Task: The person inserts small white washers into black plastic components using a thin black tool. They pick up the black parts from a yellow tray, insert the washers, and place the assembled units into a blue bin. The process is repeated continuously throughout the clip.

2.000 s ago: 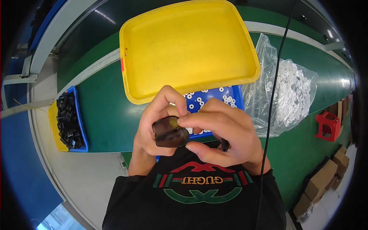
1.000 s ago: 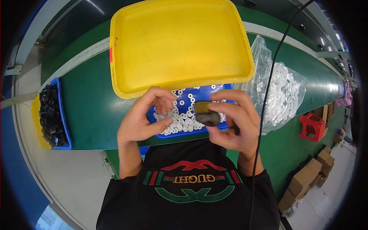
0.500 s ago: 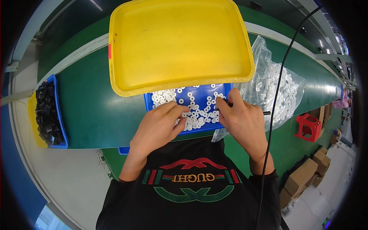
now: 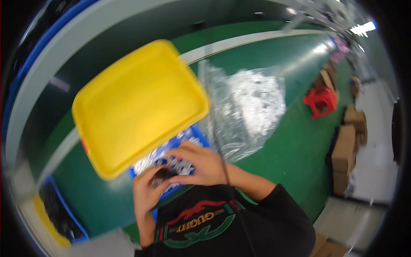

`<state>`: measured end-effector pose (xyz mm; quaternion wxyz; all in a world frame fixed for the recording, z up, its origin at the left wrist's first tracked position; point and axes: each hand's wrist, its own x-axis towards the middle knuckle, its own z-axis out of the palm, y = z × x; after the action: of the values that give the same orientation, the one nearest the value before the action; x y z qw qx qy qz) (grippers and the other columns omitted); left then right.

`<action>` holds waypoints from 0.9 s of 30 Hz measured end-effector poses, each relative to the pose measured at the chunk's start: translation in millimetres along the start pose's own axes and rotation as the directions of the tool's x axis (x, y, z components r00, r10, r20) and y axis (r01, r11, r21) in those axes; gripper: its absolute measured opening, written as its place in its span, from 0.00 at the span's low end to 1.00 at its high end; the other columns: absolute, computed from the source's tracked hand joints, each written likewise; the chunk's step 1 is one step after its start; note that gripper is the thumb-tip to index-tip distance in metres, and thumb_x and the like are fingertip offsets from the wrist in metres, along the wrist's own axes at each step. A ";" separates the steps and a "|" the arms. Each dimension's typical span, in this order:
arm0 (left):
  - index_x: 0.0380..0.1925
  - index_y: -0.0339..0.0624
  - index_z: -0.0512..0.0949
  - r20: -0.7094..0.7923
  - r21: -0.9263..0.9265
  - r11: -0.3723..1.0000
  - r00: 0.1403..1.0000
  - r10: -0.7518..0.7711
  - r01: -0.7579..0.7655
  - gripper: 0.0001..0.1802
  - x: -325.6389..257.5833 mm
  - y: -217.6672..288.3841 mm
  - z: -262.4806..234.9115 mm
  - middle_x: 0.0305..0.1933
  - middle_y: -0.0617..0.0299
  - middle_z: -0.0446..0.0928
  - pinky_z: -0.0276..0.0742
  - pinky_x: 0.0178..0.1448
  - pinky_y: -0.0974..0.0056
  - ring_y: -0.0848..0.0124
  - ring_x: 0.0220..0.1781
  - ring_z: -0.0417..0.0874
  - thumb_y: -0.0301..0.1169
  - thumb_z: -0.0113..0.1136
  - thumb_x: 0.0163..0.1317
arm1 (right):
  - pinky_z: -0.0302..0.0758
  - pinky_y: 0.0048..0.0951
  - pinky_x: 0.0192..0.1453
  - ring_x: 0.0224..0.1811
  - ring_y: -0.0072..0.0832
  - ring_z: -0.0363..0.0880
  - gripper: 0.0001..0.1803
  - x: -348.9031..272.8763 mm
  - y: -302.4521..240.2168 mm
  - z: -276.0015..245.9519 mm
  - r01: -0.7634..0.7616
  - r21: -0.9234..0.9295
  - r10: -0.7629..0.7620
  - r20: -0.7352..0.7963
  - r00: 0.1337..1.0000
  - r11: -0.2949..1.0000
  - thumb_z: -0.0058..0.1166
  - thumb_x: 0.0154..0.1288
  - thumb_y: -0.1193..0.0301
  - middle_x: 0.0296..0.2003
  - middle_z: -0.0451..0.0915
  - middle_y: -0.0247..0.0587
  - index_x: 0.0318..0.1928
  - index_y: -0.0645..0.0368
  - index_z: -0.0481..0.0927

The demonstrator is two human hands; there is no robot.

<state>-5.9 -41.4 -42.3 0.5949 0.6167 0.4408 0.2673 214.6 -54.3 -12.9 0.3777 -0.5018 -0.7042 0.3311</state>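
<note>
My left hand (image 4: 146, 192) curls its thumb and fingers about a small dark thing (image 4: 162, 174), too blurred to name. From the right, my right hand (image 4: 204, 166) reaches over with thumb and fingers apart, the thumb near that thing; whether it also grips something is smeared by motion. Below both hands lies a shallow blue tray (image 4: 196, 136) with loose small white washers (image 4: 185, 167). An empty yellow tray (image 4: 139, 109) covers the blue tray's far part.
A clear plastic bag (image 4: 229, 132) full of white washers lies on the green table (image 4: 239, 58), right of the trays. A bin of black parts (image 4: 58, 207) stands at the left. Beyond the right edge are a red stool (image 4: 321, 102) and cardboard boxes (image 4: 343, 150). A dark cable hangs across the view.
The view has swung, so the trays appear tilted and further left. My hands have come together, a dark thing now between them. Earlier my right hand held a thin black rod.
</note>
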 end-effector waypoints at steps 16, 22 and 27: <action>0.46 0.29 0.75 -0.093 0.034 0.998 0.995 0.048 -0.045 0.20 9.7 -0.2 -20.6 0.45 0.52 0.78 0.78 0.51 0.65 0.67 0.44 0.82 0.18 0.67 0.52 | 0.77 0.33 0.22 0.21 0.34 0.82 0.06 -14.9 45.2 37.7 -0.044 -0.685 0.049 -0.012 0.999 0.727 0.54 0.52 0.72 0.28 0.76 0.44 0.29 0.63 0.77; 0.47 0.29 0.76 -0.057 0.042 0.997 0.996 0.071 -0.069 0.21 4.8 -3.6 -13.9 0.44 0.53 0.78 0.78 0.50 0.66 0.67 0.44 0.82 0.18 0.67 0.51 | 0.77 0.33 0.22 0.20 0.34 0.81 0.06 -14.8 44.0 35.0 -0.032 -0.682 0.021 -0.024 0.999 0.730 0.55 0.52 0.72 0.29 0.75 0.44 0.28 0.62 0.75; 0.48 0.31 0.76 -0.013 0.077 0.986 0.989 0.146 -0.145 0.22 3.4 1.8 -14.3 0.44 0.55 0.74 0.75 0.51 0.67 0.67 0.46 0.78 0.18 0.66 0.50 | 0.77 0.35 0.25 0.23 0.36 0.80 0.06 -8.6 20.5 17.3 -0.013 -0.454 -0.021 -0.070 0.997 0.891 0.57 0.55 0.73 0.33 0.75 0.42 0.33 0.61 0.78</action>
<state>-16.1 -31.2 -39.1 0.5459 0.6670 0.4098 0.2987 210.8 -58.4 -40.6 0.2764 -0.5864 -0.7488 0.1380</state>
